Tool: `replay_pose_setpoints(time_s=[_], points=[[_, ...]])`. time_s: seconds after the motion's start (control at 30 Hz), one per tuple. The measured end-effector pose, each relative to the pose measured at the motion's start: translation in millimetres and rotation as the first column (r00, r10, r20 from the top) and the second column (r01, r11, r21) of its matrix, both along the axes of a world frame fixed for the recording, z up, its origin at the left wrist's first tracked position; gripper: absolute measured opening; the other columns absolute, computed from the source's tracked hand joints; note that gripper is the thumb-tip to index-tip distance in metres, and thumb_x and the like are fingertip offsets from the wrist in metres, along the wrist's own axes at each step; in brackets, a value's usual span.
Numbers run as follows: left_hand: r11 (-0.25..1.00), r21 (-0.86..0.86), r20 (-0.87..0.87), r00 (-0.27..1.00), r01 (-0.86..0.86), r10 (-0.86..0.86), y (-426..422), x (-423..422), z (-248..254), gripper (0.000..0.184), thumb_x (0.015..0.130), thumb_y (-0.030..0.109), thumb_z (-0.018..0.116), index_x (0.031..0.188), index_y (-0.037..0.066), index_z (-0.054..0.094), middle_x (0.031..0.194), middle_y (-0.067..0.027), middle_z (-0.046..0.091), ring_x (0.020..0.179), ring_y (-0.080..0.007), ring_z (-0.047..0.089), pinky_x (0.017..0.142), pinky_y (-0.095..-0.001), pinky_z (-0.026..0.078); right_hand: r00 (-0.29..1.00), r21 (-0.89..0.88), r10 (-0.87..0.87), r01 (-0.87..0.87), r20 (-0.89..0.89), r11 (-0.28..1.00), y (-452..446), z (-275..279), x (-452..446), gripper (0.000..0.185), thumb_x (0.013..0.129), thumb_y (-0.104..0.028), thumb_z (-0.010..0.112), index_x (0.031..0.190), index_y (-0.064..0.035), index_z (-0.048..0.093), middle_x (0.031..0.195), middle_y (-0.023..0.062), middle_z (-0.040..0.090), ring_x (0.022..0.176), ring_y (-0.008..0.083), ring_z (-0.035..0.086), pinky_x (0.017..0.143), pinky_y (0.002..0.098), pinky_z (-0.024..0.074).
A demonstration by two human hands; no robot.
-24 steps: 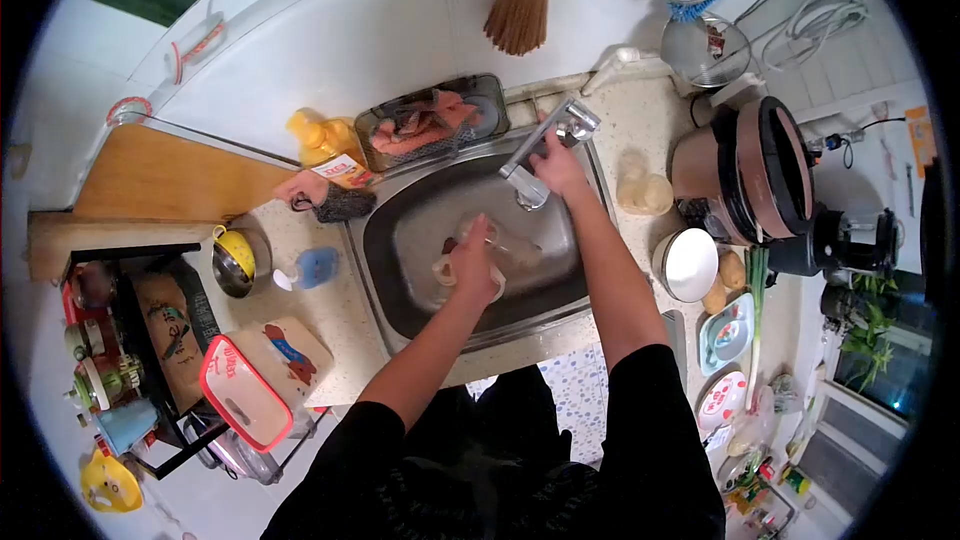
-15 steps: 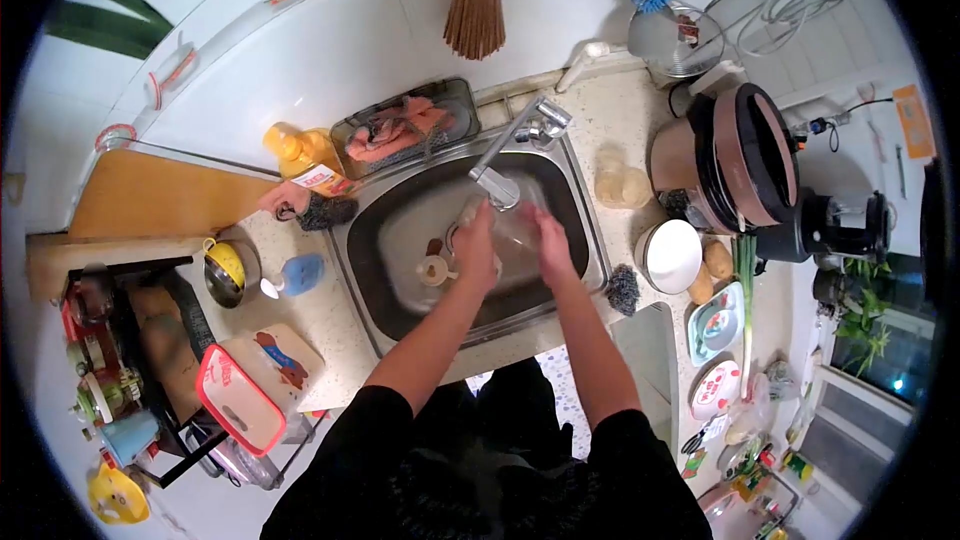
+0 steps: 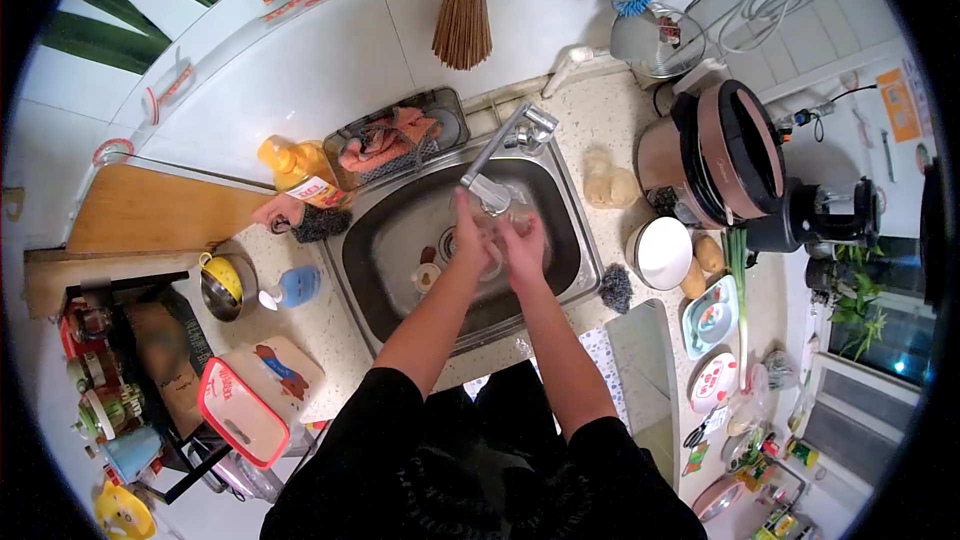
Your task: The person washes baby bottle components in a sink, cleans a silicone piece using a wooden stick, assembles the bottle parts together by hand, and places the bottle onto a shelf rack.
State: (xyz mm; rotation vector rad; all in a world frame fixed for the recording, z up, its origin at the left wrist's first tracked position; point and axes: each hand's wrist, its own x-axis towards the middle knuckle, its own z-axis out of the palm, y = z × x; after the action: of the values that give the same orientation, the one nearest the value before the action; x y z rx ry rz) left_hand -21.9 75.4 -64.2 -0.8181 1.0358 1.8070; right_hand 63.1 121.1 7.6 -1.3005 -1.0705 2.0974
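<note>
The left hand curls partly closed around a clear vessel inside the sink; the right hand bends against it, its grip unclear. Probably light and slippery if wet, it suits palms around its wall, near the faucet.

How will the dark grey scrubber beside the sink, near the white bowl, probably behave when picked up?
The scrubber should probably squash when gripped, since its surface looks loosely tangled. It is likely light for its size, as that tangle seems airy, though held water cannot be seen. It may resist rolling, because its outline is uneven.
</note>
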Motion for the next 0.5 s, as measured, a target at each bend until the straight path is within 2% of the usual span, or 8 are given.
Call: replay_pose_setpoints(time_s=[0.07,0.13,0.17,0.2,0.27,0.37,0.4,0.5], points=[[0.997,-0.070,0.030,0.999,0.019,-0.017,-13.7,-2.2,20.0,0.068,0.094,0.068,0.045,0.121,0.008,0.061,0.110,-0.0092,0.064,0.086,-0.0260,0.062,0.069,-0.0453,0.052,1.000,0.075,0.001,-0.001,0.002,0.997,-2.2,-5.4,-4.6,0.045,0.087,-0.007,0.074,0.125,-0.0085,0.049,0.112,0.0043,0.062,0.102,0.0143,0.060,0.087,0.0303,0.0517],[0.988,-0.124,0.128,0.989,0.096,-0.080,-29.7,-4.5,16.4,0.061,0.096,0.062,0.047,0.122,0.008,0.060,0.108,-0.0080,0.064,0.081,-0.0251,0.060,0.063,-0.0418,0.050,0.999,0.313,0.047,-0.049,0.014,0.949,3.6,-40.8,-5.9,0.051,0.084,-0.004,0.076,0.127,-0.0082,0.050,0.114,0.0037,0.061,0.104,0.0142,0.059,0.089,0.0305,0.0508],[0.983,-0.141,0.125,0.988,0.113,-0.096,-39.1,-1.0,8.3,0.056,0.096,0.059,0.051,0.122,0.009,0.059,0.108,-0.0078,0.064,0.083,-0.0240,0.060,0.061,-0.0390,0.049,0.997,0.425,0.069,-0.073,0.024,0.902,6.1,-53.0,-6.4,0.054,0.082,-0.002,0.077,0.128,-0.0080,0.050,0.114,0.0034,0.060,0.105,0.0142,0.058,0.090,0.0307,0.0503],[0.979,-0.159,0.122,0.986,0.131,-0.112,-48.5,2.5,0.2,0.053,0.095,0.055,0.054,0.122,0.011,0.059,0.108,-0.0076,0.063,0.084,-0.0228,0.060,0.059,-0.0363,0.048,0.995,0.460,0.088,-0.097,0.040,0.883,6.1,-47.8,-8.2,0.055,0.080,-0.002,0.079,0.128,-0.0078,0.052,0.114,0.0036,0.060,0.105,0.0148,0.058,0.091,0.0311,0.0499],[0.978,-0.177,0.004,0.993,0.113,-0.114,-70.8,15.8,-27.0,0.047,0.092,0.049,0.064,0.123,0.014,0.058,0.110,-0.0079,0.063,0.095,-0.0191,0.061,0.058,-0.0288,0.045,0.989,0.528,0.129,-0.147,0.071,0.837,6.1,-30.5,-14.1,0.059,0.076,-0.002,0.081,0.128,-0.0073,0.054,0.115,0.0040,0.060,0.106,0.0160,0.059,0.093,0.0321,0.0491],[0.972,-0.151,0.029,0.983,0.182,-0.179,-106.9,13.8,-14.9,0.031,0.096,0.035,0.062,0.118,0.014,0.058,0.107,-0.0053,0.065,0.082,-0.0209,0.063,0.052,-0.0289,0.044,0.961,0.696,0.168,-0.276,0.221,0.663,9.9,-26.0,-18.0,0.066,0.069,-0.005,0.082,0.129,-0.0044,0.056,0.120,0.0127,0.060,0.115,0.0281,0.058,0.098,0.0392,0.0465],[0.972,-0.170,-0.059,0.983,0.159,-0.171,-111.5,14.8,-11.7,0.022,0.096,0.031,0.062,0.112,0.015,0.058,0.101,-0.0025,0.065,0.072,-0.0207,0.062,0.046,-0.0282,0.040,0.958,0.722,0.166,-0.287,0.235,0.630,10.6,-24.6,-19.0,0.066,0.068,-0.006,0.082,0.129,-0.0041,0.056,0.119,0.0133,0.060,0.114,0.0292,0.058,0.098,0.0394,0.0466],[0.983,-0.152,-0.016,0.994,0.107,-0.110,-128.2,11.5,-2.7,0.014,0.098,0.028,0.061,0.107,0.018,0.057,0.101,-0.0023,0.064,0.072,-0.0208,0.061,0.045,-0.0272,0.039,0.947,0.770,0.161,-0.321,0.279,0.551,13.2,-23.4,-21.8,0.068,0.066,-0.008,0.082,0.129,-0.0039,0.057,0.118,0.0144,0.059,0.112,0.0317,0.059,0.097,0.0403,0.0470]])
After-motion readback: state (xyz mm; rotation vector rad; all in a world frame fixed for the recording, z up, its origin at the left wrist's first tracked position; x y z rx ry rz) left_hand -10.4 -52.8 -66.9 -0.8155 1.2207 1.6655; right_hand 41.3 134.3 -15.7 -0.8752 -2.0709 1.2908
